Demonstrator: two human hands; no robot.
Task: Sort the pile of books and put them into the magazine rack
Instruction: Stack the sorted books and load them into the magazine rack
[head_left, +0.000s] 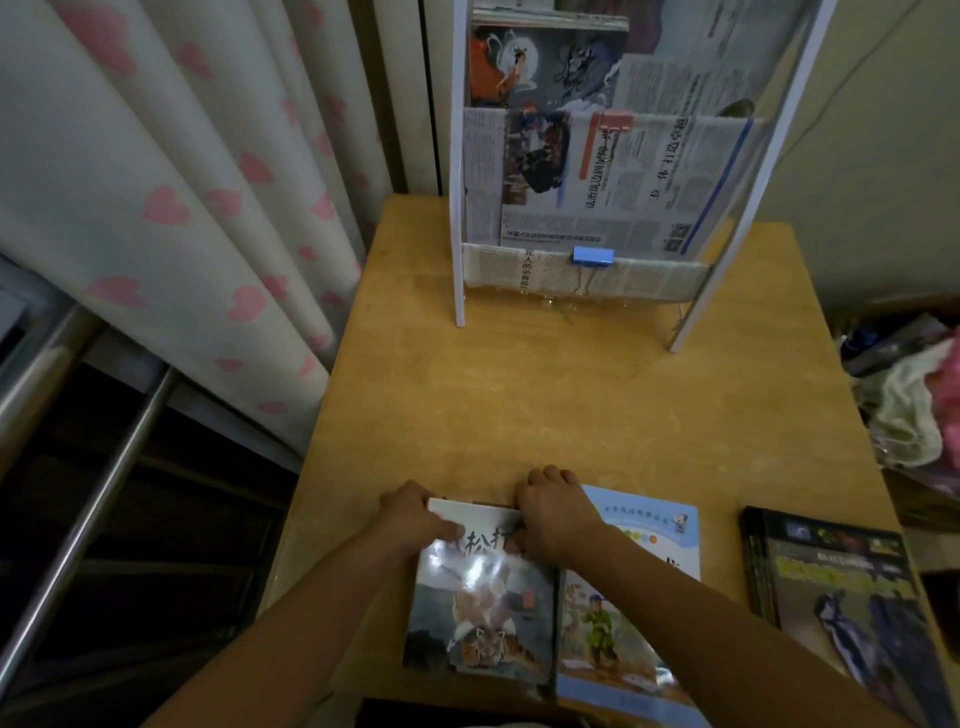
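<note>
The tiger book (480, 613) is gripped at its far edge by the left hand (415, 514) and the right hand (556, 512), near the table's (519, 395) front. The magazine rack (587, 218) is set well apart at the back, with newspapers held in it.

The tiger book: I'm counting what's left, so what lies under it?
A dark edge peeks out beneath the tiger book, suggesting another book; its cover is hidden. The blue book lies beside it.
</note>
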